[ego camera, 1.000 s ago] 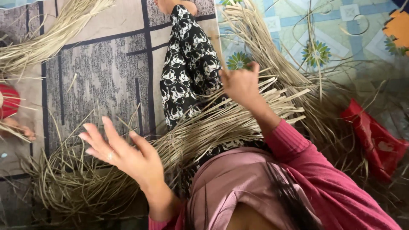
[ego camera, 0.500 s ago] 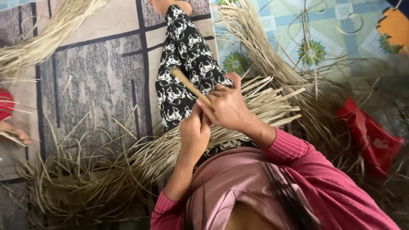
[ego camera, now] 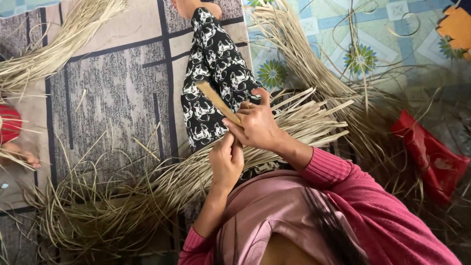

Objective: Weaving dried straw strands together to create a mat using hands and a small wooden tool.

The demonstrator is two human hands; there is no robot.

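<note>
My right hand [ego camera: 257, 125] pinches the flat strip [ego camera: 218, 102], tip pointing 11 o'clock; left hand [ego camera: 226, 159] fingers clamp its base. I'd keep it taut over the straw bundle [ego camera: 162, 181].

Left fingers [ego camera: 230, 147] hidden behind right hand [ego camera: 257, 125].

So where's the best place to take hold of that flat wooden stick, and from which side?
Probably its near end, where the right hand already clasps the wooden stick. It lies flat and slanted across the patterned trouser leg, its far end free, so coming from the person's side, thumb over the broad face, looks best. The left hand meets it beside the straw strips.
</note>
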